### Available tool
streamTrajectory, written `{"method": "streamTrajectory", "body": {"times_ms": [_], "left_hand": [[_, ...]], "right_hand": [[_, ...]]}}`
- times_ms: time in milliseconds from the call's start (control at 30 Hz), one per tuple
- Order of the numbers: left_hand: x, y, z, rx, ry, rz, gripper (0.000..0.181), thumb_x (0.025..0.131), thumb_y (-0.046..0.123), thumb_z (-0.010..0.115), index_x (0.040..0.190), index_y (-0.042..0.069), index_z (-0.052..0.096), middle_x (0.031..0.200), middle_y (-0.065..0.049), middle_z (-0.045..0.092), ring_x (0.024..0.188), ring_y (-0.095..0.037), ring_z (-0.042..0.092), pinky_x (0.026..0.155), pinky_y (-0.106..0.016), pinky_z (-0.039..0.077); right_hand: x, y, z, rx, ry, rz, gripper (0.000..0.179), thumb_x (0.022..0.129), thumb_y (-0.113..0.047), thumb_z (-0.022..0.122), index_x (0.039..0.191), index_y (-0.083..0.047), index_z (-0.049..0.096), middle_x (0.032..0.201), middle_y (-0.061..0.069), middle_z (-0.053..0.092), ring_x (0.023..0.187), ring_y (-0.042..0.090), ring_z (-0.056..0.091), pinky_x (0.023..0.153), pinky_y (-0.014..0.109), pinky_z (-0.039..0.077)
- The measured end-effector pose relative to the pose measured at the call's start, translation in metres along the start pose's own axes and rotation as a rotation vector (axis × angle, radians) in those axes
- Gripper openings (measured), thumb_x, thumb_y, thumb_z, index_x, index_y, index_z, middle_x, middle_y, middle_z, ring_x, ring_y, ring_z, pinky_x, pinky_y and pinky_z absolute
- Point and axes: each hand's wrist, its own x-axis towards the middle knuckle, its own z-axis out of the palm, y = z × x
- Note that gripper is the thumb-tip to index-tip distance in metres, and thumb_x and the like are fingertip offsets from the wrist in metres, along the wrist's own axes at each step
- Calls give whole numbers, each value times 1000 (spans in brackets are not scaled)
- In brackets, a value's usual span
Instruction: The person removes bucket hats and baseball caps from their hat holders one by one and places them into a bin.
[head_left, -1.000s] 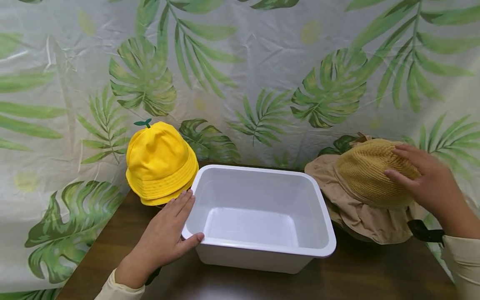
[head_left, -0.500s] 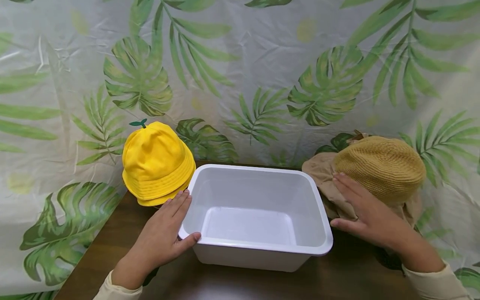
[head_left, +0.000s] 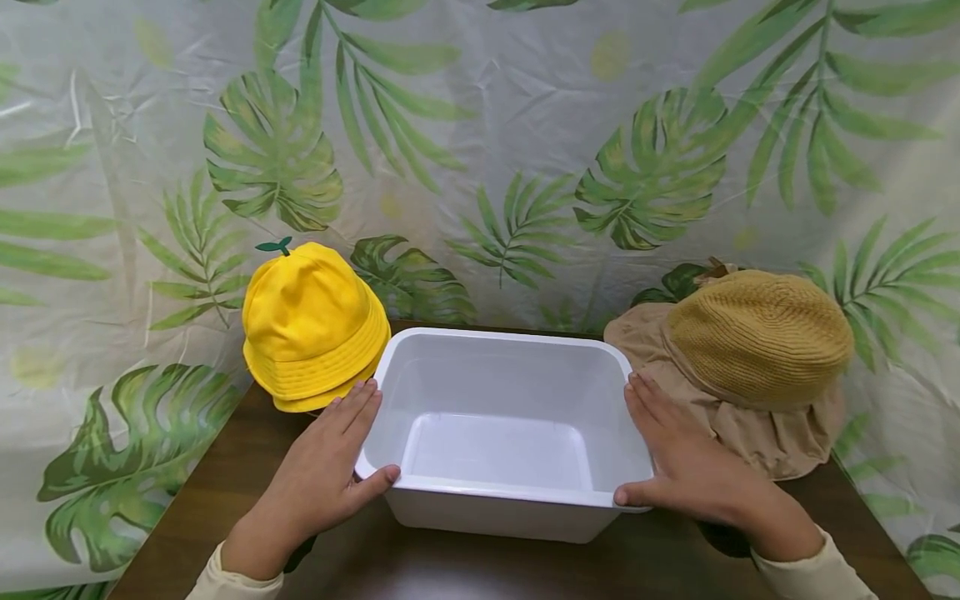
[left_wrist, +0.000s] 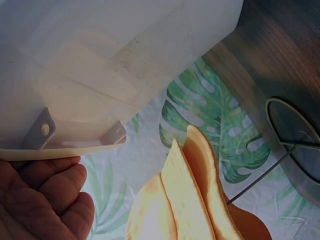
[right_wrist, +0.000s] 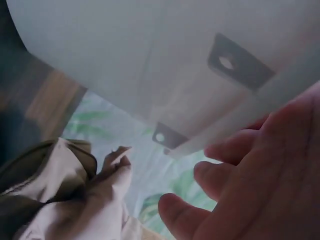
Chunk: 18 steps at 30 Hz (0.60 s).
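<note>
A white plastic tub (head_left: 502,496) with nothing inside stands on the dark wooden table. My left hand (head_left: 318,475) rests on its left rim, fingers extended along the edge and thumb at the front corner. On the opposite side my right hand (head_left: 693,471) lies against the right rim in much the same way, thumb over the front corner. From below, the left wrist view shows the left fingertips (left_wrist: 75,175) right at the lip of the tub. In the right wrist view the right fingers (right_wrist: 215,180) are spread slightly beside the lip.
A yellow bucket hat (head_left: 311,325) with a green sprout sits left of the tub, by a wire stand (left_wrist: 280,145). To the right, a mustard woven hat (head_left: 761,333) tops a beige wide-brimmed hat (head_left: 780,437). A leaf-print sheet (head_left: 525,100) hangs behind the table (head_left: 225,467).
My right hand has moved left and down from the mustard hat to the tub's right rim. The left hand has stayed on the left rim.
</note>
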Motion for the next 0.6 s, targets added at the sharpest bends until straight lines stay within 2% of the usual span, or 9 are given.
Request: {"method": "streamTrajectory", "body": {"times_ms": [167, 267, 333, 400, 500, 600], "left_hand": [[-3, -1, 0, 7, 12, 3, 85, 95, 63, 50, 143, -7, 47, 152, -18, 42, 141, -33, 38, 111, -51, 35], [-4, -1, -3, 35, -10, 3, 86, 94, 63, 50, 143, -7, 47, 152, -19, 42, 141, -33, 38, 110, -53, 35], [-4, -1, -7, 49, -56, -2, 87, 94, 64, 51, 144, -6, 46, 153, -19, 40, 142, -34, 36, 111, -53, 35], [0, -1, -13, 57, -119, -7, 89, 93, 65, 52, 146, -6, 44, 154, -19, 39, 143, -34, 33, 112, -53, 32], [9, -3, -24, 38, -220, -14, 90, 92, 67, 53, 147, -4, 43, 155, -17, 38, 145, -36, 28, 115, -53, 28], [20, -11, -36, 5, -277, -12, 86, 92, 64, 54, 147, -2, 45, 155, -16, 38, 145, -38, 28, 115, -54, 28]], "right_hand": [[2, -1, 3, 44, -32, 61, 119, 81, -64, 70, 156, 7, 10, 163, 24, 4, 149, 40, 7, 102, 4, -8], [4, -2, 5, 39, -32, 73, 120, 80, -66, 69, 155, 7, 11, 163, 23, 3, 149, 38, 5, 104, 6, -7], [4, -3, 6, 45, -33, 87, 120, 80, -67, 69, 156, 6, 11, 163, 23, 4, 150, 38, 4, 111, 14, -4], [3, -4, 7, 62, -36, 110, 121, 79, -68, 69, 156, 5, 11, 163, 23, 3, 150, 38, 3, 118, 29, 3], [1, -5, 7, 95, -45, 144, 121, 79, -68, 69, 157, 4, 9, 164, 22, 2, 150, 36, 0, 119, 46, 13], [1, -3, 6, 105, -48, 147, 120, 80, -67, 69, 157, 3, 8, 164, 21, 2, 151, 34, -2, 117, 51, 15]]}}
